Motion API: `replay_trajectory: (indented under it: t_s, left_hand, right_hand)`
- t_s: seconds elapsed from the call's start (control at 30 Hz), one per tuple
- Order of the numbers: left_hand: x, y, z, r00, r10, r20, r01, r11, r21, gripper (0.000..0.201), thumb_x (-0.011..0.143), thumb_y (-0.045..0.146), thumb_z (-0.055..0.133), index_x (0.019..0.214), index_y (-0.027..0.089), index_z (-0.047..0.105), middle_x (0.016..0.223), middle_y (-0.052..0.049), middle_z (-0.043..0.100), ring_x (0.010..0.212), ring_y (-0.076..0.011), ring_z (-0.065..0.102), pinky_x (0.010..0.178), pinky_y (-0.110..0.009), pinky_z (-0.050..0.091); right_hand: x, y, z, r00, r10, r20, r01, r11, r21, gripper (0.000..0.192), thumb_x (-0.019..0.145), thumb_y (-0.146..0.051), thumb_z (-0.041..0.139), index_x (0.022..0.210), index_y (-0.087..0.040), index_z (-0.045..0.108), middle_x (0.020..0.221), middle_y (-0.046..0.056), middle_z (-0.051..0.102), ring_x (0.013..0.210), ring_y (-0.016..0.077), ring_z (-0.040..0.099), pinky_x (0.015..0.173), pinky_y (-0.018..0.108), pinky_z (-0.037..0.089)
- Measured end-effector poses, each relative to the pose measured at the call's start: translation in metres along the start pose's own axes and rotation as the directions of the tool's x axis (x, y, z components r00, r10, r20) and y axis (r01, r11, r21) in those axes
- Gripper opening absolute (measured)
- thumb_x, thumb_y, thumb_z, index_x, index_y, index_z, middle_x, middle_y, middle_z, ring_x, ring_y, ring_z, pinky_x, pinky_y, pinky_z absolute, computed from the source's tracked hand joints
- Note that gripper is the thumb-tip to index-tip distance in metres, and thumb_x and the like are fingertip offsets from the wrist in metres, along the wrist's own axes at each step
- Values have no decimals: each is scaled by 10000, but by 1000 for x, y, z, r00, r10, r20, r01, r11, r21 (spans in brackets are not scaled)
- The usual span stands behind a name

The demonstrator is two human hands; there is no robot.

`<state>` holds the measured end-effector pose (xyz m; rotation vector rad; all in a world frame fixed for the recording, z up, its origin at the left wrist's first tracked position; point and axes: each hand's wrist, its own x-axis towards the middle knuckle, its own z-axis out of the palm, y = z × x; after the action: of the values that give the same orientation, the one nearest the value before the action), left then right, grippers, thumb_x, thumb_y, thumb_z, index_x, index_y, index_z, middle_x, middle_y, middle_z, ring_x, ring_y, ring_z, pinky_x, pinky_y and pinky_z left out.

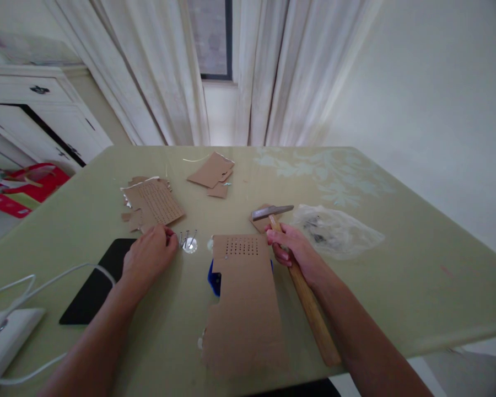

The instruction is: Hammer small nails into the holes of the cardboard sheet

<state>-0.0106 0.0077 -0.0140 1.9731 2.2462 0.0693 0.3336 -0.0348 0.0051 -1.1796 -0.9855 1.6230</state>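
The right hand's (291,245) fingers wrap the wooden handle of a hammer (308,300) just below its head. The left hand's (151,249) fingers are bunched beside upright nails (187,238); whether they pinch one, I cannot tell. Between the forearms, a hole-punched cardboard piece (246,314) lies on the surface (397,286).

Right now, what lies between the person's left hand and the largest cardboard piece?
In the head view, a few nails and a small, shiny disc lie between the left hand and the cardboard; a pale spot shows at the cardboard's edge.
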Motion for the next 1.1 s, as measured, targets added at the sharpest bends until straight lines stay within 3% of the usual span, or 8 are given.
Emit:
replay_trajectory:
  t_s: [0.3,0.47,0.53,0.63,0.7,0.8,0.9,1.1]
  left_hand:
    - [1,-8,7,998,46,-33,-46,999,11,368,1040,368,372,1100,174,678,1152,-212,781,1100,-394,754,919,-477,568]
    - [1,-1,-2,967,30,-254,-89,971,-221,290,1004,400,440,1036,201,649,1071,-166,777,1035,-366,745,899,-478,574]
    - [-5,9,-7,937,38,-348,-195,883,-428,281,974,446,507,1020,207,647,1002,-121,782,950,-317,746,868,-445,592]
    - [-23,28,-13,910,55,-412,-354,621,-699,306,937,493,641,1030,205,686,949,-70,797,858,-241,754,799,-365,621]
    - [-39,40,-15,912,61,-405,-385,468,-795,288,912,456,729,1050,203,721,945,-54,817,847,-216,770,796,-338,635]
    - [-59,52,-16,920,118,-373,-390,352,-851,234,900,400,787,1035,210,763,967,-46,838,851,-206,786,824,-342,655]
    - [-68,53,-14,895,228,-385,-444,347,-826,163,934,378,767,972,220,777,934,-40,836,852,-206,779,808,-339,643]
    - [-67,49,-13,818,424,-389,-562,441,-700,127,1011,320,707,977,242,801,902,-20,828,801,-178,717,757,-310,540]
  right_hand:
    - [-3,5,9,1000,24,-13,-24,999,-25,476,792,-610,840,939,-217,615,476,-99,468,388,73,319,381,204,207]
    - [-3,9,14,1000,24,-16,-25,999,-33,490,791,-632,825,950,-207,641,469,-95,476,377,79,333,360,203,231]
    - [-3,9,16,1000,16,-26,-16,1000,-23,494,790,-619,830,984,-196,666,494,-87,504,386,81,366,358,197,248]
    - [-5,9,20,999,20,-25,-20,1000,2,522,779,-619,839,1028,-186,686,516,-74,539,397,85,416,357,188,275]
    - [-6,11,23,999,24,-35,-23,1000,21,529,765,-614,854,1030,-187,689,546,-60,571,416,91,458,359,185,297]
    - [-6,14,26,999,18,-46,-16,999,40,515,757,-593,870,1013,-185,688,603,-37,612,453,103,511,362,189,319]
    - [-6,16,27,999,16,-30,-15,999,41,500,780,-591,853,1018,-183,687,615,-35,615,453,103,510,361,193,321]
    - [-4,16,28,999,30,-19,-29,999,23,521,781,-612,839,1041,-186,687,605,-44,612,440,98,501,356,194,313]
